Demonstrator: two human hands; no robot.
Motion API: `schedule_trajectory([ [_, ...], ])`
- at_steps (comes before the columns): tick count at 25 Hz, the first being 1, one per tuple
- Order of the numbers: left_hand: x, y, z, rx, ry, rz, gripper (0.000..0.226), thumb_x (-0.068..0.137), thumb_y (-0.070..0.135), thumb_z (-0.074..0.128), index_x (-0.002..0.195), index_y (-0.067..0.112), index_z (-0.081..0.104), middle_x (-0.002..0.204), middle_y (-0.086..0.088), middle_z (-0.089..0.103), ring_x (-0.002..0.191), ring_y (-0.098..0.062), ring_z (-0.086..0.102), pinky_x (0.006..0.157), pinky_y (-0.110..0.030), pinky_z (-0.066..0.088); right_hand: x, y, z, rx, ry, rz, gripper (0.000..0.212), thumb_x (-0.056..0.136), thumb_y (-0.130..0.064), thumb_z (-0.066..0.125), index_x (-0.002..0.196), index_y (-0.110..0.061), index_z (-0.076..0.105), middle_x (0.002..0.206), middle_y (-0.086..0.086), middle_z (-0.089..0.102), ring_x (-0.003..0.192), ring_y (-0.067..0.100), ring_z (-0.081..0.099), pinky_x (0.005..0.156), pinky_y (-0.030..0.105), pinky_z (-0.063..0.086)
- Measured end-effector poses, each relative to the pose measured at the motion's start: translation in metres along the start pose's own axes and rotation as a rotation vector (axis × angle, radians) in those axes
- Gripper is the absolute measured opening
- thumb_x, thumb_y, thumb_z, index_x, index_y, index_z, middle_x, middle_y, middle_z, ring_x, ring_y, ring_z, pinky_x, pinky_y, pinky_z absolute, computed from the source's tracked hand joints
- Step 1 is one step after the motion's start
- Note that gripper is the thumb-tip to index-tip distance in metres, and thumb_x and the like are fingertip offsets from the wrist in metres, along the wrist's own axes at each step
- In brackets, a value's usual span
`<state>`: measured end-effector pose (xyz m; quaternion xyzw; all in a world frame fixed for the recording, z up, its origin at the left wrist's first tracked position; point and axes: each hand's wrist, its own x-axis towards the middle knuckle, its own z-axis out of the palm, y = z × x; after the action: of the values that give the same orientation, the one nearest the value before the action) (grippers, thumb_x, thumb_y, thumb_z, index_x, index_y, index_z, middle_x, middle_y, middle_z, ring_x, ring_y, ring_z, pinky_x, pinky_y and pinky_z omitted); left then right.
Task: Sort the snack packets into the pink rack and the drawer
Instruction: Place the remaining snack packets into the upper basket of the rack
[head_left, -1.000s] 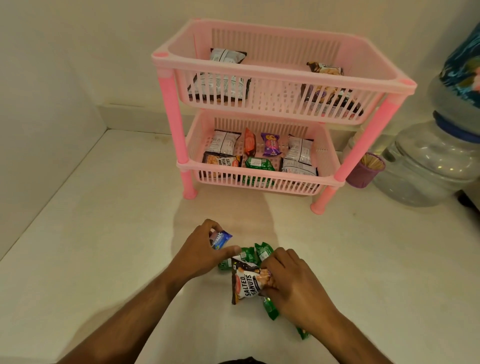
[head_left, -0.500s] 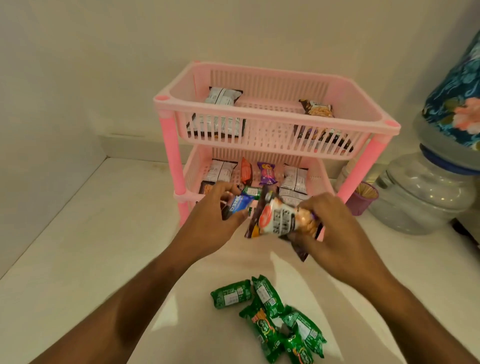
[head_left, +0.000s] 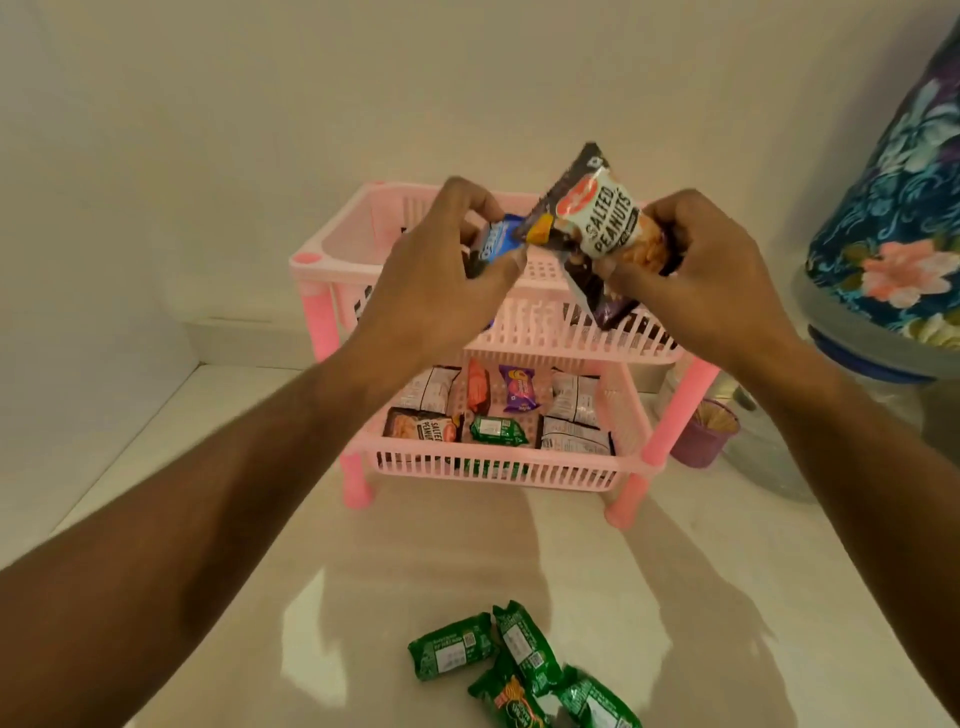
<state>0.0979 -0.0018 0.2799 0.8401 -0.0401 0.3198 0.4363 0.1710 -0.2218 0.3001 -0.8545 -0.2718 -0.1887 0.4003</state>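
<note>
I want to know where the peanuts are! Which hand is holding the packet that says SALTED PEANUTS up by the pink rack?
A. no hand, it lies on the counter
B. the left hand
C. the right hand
C: the right hand grips the salted peanuts packet above the pink rack, while the left hand holds a small blue biscuit packet.
</note>
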Motion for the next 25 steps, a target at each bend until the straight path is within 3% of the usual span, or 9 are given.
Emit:
schedule_trajectory([
  [4, 0.054, 0.001, -0.001, -0.021, 0.025, -0.071, 0.030, 0.086, 0.036, 0.070, 0.108, 0.026, 0.052, 0.082, 0.005, 0.065, 0.062, -0.004, 0.067, 0.046, -0.019, 0.052, 0.048, 0.000, 0.008, 0.056, 0.065, 0.057, 0.044, 0.074, -0.047, 0.077, 0.105, -0.022, 0.057, 0.100, -0.002, 0.069, 0.086, 0.013, 0.068, 0.074, 0.040, 0.059],
  [6, 0.079, -0.002, 0.002, -0.110, 0.010, -0.196, 0.033, 0.086, 0.029, 0.070, 0.112, 0.019, 0.052, 0.075, -0.003, 0.066, 0.058, -0.015, 0.069, 0.052, -0.028, 0.058, 0.070, 0.002, 0.015, 0.085, 0.081, 0.100, 0.045, 0.073, -0.046, 0.079, 0.103, -0.021, 0.056, 0.100, -0.001, 0.068, 0.086, 0.013, 0.068, 0.074, 0.040, 0.060],
  [8, 0.102, -0.006, 0.007, -0.160, -0.018, -0.314, 0.031, 0.086, 0.020, 0.069, 0.112, 0.015, 0.052, 0.064, -0.003, 0.064, 0.044, -0.013, 0.062, 0.046, -0.024, 0.051, 0.090, 0.005, 0.025, 0.114, 0.074, 0.144, 0.047, 0.073, -0.043, 0.080, 0.106, -0.020, 0.054, 0.104, 0.001, 0.067, 0.085, 0.012, 0.069, 0.070, 0.035, 0.061],
  [12, 0.137, -0.014, 0.019, -0.134, -0.112, -0.433, 0.014, 0.078, 0.003, 0.063, 0.075, 0.015, 0.056, 0.052, -0.003, 0.064, 0.042, -0.012, 0.063, 0.051, -0.027, 0.051, 0.123, 0.015, 0.044, 0.149, 0.010, 0.198, 0.046, 0.077, -0.029, 0.076, 0.114, -0.023, 0.049, 0.107, 0.003, 0.064, 0.079, 0.008, 0.069, 0.057, 0.022, 0.057],
  [16, 0.158, -0.034, 0.033, 0.010, -0.258, -0.485, 0.017, 0.075, -0.009, 0.060, 0.072, 0.008, 0.061, 0.057, -0.015, 0.068, 0.069, -0.030, 0.073, 0.069, -0.039, 0.058, 0.151, 0.026, 0.066, 0.053, -0.097, 0.281, 0.057, 0.080, -0.011, 0.061, 0.133, -0.026, 0.048, 0.115, 0.006, 0.062, 0.094, 0.022, 0.067, 0.079, 0.042, 0.061],
  [19, 0.164, -0.052, 0.047, 0.182, -0.361, -0.469, 0.018, 0.080, -0.011, 0.067, 0.090, 0.004, 0.065, 0.077, -0.015, 0.067, 0.083, -0.033, 0.073, 0.083, -0.046, 0.061, 0.168, 0.037, 0.089, -0.186, -0.253, 0.313, 0.048, 0.086, -0.003, 0.055, 0.134, -0.007, 0.054, 0.131, 0.016, 0.058, 0.109, 0.030, 0.061, 0.090, 0.043, 0.056],
  [21, 0.168, -0.064, 0.056, 0.311, -0.436, -0.479, 0.032, 0.083, -0.005, 0.072, 0.114, -0.001, 0.066, 0.096, -0.016, 0.066, 0.091, -0.030, 0.071, 0.085, -0.044, 0.060, 0.173, 0.042, 0.102, -0.359, -0.335, 0.308, 0.029, 0.090, -0.008, 0.053, 0.116, 0.001, 0.063, 0.105, 0.015, 0.065, 0.090, 0.027, 0.063, 0.073, 0.038, 0.056],
  [23, 0.170, -0.072, 0.062, 0.415, -0.510, -0.478, 0.042, 0.085, 0.002, 0.074, 0.125, -0.001, 0.061, 0.117, -0.018, 0.064, 0.101, -0.030, 0.066, 0.086, -0.039, 0.059, 0.174, 0.046, 0.113, -0.482, -0.381, 0.287, 0.021, 0.092, -0.013, 0.052, 0.101, 0.001, 0.064, 0.077, 0.007, 0.055, 0.066, 0.018, 0.052, 0.053, 0.029, 0.044],
  [25, 0.172, -0.079, 0.068, 0.464, -0.581, -0.489, 0.048, 0.087, 0.005, 0.074, 0.131, 0.001, 0.057, 0.127, -0.017, 0.059, 0.105, -0.029, 0.062, 0.084, -0.036, 0.058, 0.176, 0.049, 0.120, -0.574, -0.419, 0.258, 0.019, 0.093, -0.014, 0.051, 0.100, -0.001, 0.065, 0.072, 0.005, 0.048, 0.067, 0.018, 0.051, 0.058, 0.029, 0.044],
])
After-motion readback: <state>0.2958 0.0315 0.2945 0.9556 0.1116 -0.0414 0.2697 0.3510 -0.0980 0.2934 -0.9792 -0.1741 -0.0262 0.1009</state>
